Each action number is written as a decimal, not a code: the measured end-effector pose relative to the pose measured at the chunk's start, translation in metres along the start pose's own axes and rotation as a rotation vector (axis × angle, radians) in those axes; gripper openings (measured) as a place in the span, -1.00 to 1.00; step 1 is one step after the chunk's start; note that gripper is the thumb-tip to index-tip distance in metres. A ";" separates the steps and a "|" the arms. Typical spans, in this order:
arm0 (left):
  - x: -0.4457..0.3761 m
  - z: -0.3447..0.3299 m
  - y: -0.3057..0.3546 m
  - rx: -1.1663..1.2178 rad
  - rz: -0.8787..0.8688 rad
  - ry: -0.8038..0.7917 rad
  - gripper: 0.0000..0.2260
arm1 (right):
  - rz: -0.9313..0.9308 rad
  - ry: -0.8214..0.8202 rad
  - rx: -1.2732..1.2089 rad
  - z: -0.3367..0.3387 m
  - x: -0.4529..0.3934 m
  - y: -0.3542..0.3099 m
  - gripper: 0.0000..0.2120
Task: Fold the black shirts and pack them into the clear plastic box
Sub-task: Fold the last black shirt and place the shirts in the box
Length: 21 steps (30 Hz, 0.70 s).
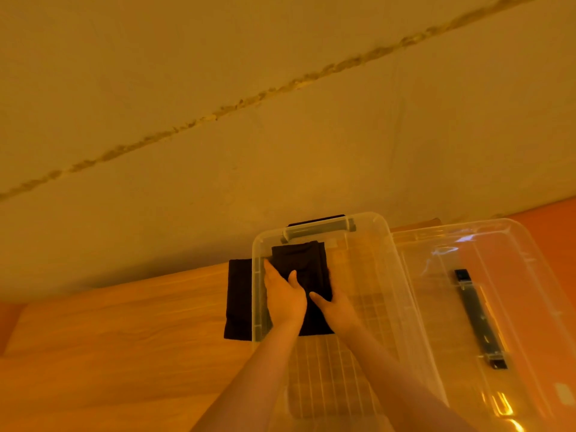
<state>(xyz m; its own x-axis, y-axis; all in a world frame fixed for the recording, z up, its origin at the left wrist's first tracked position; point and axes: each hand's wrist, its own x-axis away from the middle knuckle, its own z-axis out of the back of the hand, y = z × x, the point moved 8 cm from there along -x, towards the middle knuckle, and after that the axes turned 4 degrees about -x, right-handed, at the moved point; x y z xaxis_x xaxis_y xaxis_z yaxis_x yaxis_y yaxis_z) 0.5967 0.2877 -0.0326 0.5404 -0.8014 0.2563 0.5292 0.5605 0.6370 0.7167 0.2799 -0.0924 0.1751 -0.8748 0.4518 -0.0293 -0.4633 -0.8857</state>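
Head view, looking down: both hands work inside the clear box [396,275], which stands on a wooden table [124,332] against a wall [218,88]. The left hand [285,294] lies on a folded black shirt [304,269], fingers extended along the shirt's left edge next to the box wall, thumb raised over the cloth. The right hand [335,307] meets the shirt from the near-right side; its thumb lies on the fabric, and the remaining fingers are hidden, so whether they curl beneath the cloth cannot be determined. Judged from this two-sided hold, the purpose is to keep the fold from opening while the shirt is seated.

The shirt sits at the far-left end of the box, beneath the grey handle [318,229]. This placement appears intended to leave the near part of the ribbed floor free for further shirts. A second dark shirt [238,297] lies folded on the table, touching or just beside the outer left wall; part of it may be seen through the plastic, and the exact boundary cannot be resolved.

The lid [498,307] rests upside-down to the right of the box, close enough to fit once packing is finished.

Estimated step: seating one shirt, with at least one left to pack.
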 end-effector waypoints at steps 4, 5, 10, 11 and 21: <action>0.018 0.005 0.021 -0.273 -0.276 0.034 -0.47 | 0.016 0.014 0.197 -0.003 -0.002 0.006 -0.36; 0.022 0.003 0.024 -0.361 -0.364 0.001 -0.51 | 0.021 0.030 0.213 -0.004 -0.002 0.006 -0.36; 0.021 -0.016 0.015 -0.776 -0.547 -0.238 -0.52 | 0.095 0.064 0.285 -0.008 0.000 0.002 -0.41; 0.017 -0.019 0.013 -0.807 -0.561 -0.269 -0.51 | 0.101 0.089 0.316 -0.005 0.001 0.002 -0.43; 0.004 -0.046 0.004 -1.041 -0.718 -0.311 -0.45 | 0.331 0.113 0.770 -0.001 0.012 -0.019 -0.51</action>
<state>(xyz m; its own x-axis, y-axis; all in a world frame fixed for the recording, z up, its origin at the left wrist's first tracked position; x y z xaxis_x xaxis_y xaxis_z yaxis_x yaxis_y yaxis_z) 0.6312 0.2965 -0.0627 -0.1721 -0.9239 0.3416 0.9665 -0.2254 -0.1225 0.7181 0.2782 -0.0700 0.1753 -0.9762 0.1278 0.6244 0.0099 -0.7810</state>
